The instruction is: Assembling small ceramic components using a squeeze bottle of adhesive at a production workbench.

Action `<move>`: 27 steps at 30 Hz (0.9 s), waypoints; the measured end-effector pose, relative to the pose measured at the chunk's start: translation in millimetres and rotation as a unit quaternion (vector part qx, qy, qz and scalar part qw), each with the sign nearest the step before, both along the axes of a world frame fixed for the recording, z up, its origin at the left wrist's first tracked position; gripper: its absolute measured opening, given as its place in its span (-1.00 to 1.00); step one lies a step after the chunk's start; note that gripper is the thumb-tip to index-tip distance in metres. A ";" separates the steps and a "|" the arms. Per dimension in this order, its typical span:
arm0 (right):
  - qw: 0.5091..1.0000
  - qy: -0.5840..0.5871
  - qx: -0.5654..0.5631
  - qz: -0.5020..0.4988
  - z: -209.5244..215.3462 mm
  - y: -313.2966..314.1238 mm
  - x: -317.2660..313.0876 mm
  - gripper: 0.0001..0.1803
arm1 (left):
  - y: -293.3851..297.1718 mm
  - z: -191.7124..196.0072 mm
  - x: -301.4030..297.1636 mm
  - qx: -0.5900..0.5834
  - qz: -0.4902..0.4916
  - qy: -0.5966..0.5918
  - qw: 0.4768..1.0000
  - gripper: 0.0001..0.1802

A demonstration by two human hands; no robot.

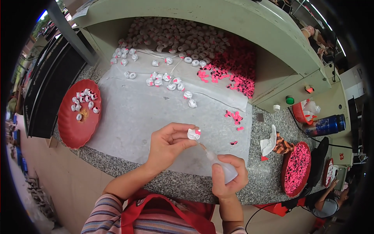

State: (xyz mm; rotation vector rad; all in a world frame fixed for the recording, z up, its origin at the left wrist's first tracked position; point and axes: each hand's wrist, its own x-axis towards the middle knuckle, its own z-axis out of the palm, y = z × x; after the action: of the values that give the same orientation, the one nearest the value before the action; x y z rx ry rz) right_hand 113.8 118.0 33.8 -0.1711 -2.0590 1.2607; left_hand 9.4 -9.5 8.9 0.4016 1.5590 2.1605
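Between the thumb and fingers of my left hand (164, 147) is a small white cat-shaped head piece (192, 135) with a pink bit on it. My right hand (230, 180) grips a translucent squeeze bottle (224, 167). Its thin nozzle (203, 146) points up and left, with the tip close to the white piece; whether they touch I cannot tell. Both hands are above a whitish sheet (128, 113). Beyond them, several loose white head pieces (158, 79) are scattered on the sheet, and a few small pink pieces (236, 116) lie to the right.
Piles of white pieces (175, 35) and pink pieces (243, 84) fill the back under a green metal housing (202, 8). A red dish (74, 130) with white pieces stands left. To the right are a red dish of pink pieces (297, 169), a crumpled cloth (282, 145) and a blue bottle (324, 125).
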 end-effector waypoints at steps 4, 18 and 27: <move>1.000 -0.015 -0.008 -0.005 -1.1 2.1 1.8 -0.82 | -0.2 -0.2 -3.2 -0.007 -0.024 -0.037 0.999 -0.65; 1.000 -0.013 -0.002 -0.007 -1.0 3.9 0.7 -0.83 | -1.7 -3.4 -2.9 0.021 -0.027 -0.040 0.999 -0.64; 1.000 -0.004 -0.002 0.000 0.5 3.4 1.0 -0.83 | -1.5 -1.0 -3.2 0.014 -0.026 -0.044 0.999 -0.64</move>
State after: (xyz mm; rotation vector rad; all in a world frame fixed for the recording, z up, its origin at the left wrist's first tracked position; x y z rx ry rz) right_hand 114.9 121.5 34.3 -0.1776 -2.0628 1.2660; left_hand 6.2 -11.0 7.8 0.3468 1.4564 2.1321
